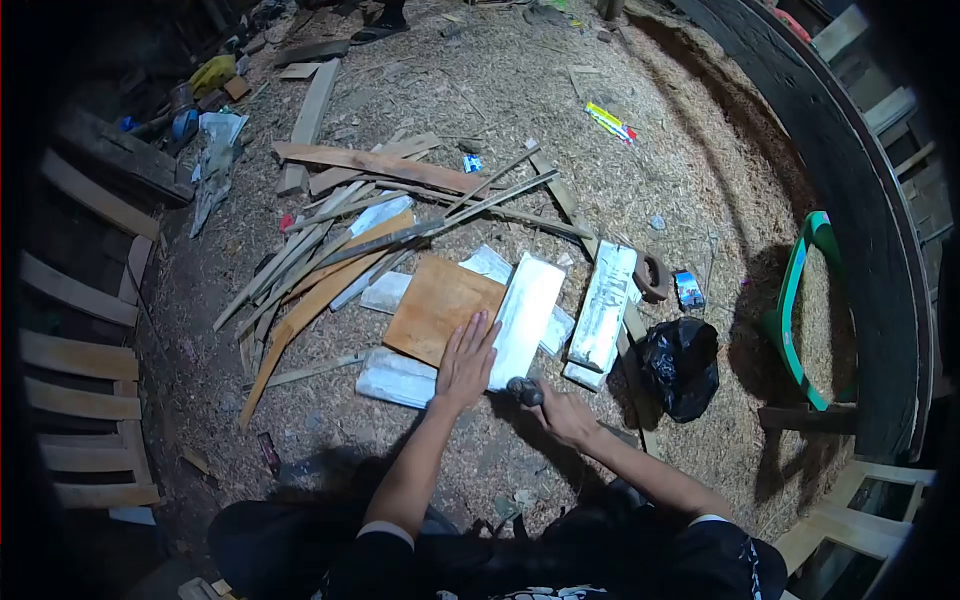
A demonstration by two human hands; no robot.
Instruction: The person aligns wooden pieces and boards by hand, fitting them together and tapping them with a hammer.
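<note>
My left hand (465, 365) lies flat, fingers stretched out, across the lower right of a square brown wooden board (440, 305). Against the board's right side is a long white panel (527, 315). My right hand (568, 415) is closed around a dark tool with a rounded end (524, 391), at the panel's lower end; its exact kind is hard to make out. White wrapped pieces (395, 377) lie under and beside the board. To the right is a white block with dark lettering (604, 305).
Loose wooden strips (330, 250) are piled at the left. A black plastic bag (680, 368), a brown tape roll (652, 275) and a small blue pack (689, 290) lie right. A green frame (790, 310) leans by a dark curved beam (860, 190). Wood shavings cover the ground.
</note>
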